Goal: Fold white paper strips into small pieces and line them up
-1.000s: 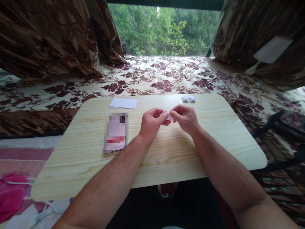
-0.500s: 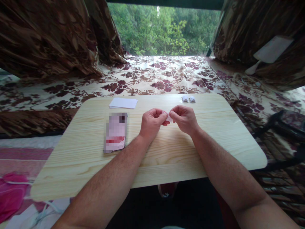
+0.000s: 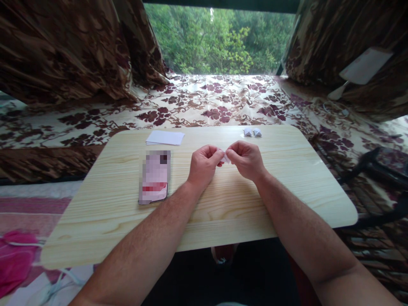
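Evidently, the left hand [image 3: 204,165] and right hand [image 3: 247,160] pinched one small folded paper [image 3: 226,159] between their fingers [image 3: 218,157], seemingly to steady its creases; two similar folds [image 3: 252,132] lay beyond them.

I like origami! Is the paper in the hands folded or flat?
Folded: the paper piece shows only a tiny corner between left hand and right hand.

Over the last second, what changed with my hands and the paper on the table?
Barely anything. The left hand and right hand still pinch the small white paper piece between them; the right hand crept slightly leftward over it, so less paper shows. Nothing was let go. The phone, paper sheets and two folded pieces lie unmoved on the table.
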